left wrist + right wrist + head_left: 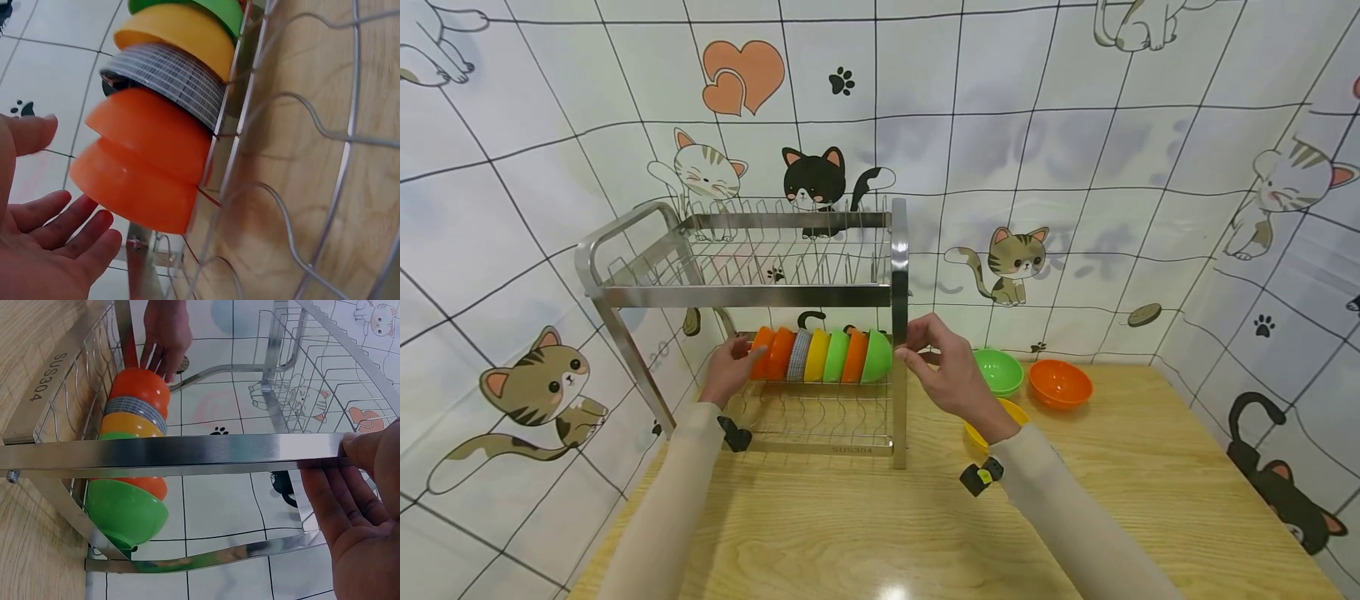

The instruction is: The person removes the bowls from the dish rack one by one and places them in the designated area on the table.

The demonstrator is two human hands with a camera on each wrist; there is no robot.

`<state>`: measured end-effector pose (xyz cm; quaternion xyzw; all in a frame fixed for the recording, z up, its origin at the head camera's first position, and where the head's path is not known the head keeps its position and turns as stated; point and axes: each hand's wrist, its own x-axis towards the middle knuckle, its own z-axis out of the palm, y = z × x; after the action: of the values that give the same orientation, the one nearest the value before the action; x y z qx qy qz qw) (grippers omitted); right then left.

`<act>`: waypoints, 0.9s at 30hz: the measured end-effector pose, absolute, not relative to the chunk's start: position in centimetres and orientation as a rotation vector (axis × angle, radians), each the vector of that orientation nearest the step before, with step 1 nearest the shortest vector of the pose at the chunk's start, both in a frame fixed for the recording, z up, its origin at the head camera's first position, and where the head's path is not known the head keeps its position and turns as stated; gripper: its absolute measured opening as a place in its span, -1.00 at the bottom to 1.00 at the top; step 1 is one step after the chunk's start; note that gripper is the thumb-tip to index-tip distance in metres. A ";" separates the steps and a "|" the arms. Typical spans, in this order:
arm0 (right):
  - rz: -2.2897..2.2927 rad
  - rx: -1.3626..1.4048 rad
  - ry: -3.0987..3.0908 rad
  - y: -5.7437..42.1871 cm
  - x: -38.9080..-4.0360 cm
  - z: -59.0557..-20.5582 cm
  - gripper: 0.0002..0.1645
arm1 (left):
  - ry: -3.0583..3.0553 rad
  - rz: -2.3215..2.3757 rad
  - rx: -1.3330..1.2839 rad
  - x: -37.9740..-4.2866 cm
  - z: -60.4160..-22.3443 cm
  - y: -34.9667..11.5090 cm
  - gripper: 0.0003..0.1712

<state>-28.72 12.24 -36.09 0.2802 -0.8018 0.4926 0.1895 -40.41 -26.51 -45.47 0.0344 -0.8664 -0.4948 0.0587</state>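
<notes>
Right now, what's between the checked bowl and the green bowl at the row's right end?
A yellow bowl, another green bowl and an orange bowl, left to right, in the head view.

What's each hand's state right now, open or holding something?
Left hand: open, close to the end orange bowl.
Right hand: holding the metal rack by an upright.
</notes>
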 end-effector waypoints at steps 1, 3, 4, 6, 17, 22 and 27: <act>1.384 0.789 -2.252 12.2 -28.7 -36.1 -0.71 | -2.615 -1.512 0.118 -40.5 -45.7 -26.5 -0.18; 1.388 0.790 -2.250 12.2 -28.8 -36.2 -0.72 | -2.608 -1.506 0.135 -40.5 -45.9 -26.5 -0.25; 1.390 0.789 -2.250 12.2 -28.8 -36.2 -0.72 | -2.610 -1.490 0.137 -40.5 -46.1 -26.6 -0.29; 1.392 0.789 -2.253 12.2 -28.8 -36.3 -0.73 | -2.612 -1.462 0.148 -40.6 -46.3 -26.6 -0.37; 1.399 0.800 -2.242 12.2 -28.8 -36.4 -0.74 | -2.568 -1.414 0.233 -41.4 -46.6 -26.5 -0.64; 1.396 0.791 -2.250 12.2 -28.7 -36.3 -0.75 | -2.574 -1.403 0.251 -41.6 -46.6 -26.5 -0.66; 1.398 0.793 -2.251 12.2 -28.7 -36.4 -0.75 | -2.581 -1.401 0.235 -41.8 -46.6 -26.5 -0.68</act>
<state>-28.75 12.25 -36.35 0.2816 -0.7996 0.4966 0.1866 -41.77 -26.53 -46.62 0.0795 -0.8720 -0.4731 0.0975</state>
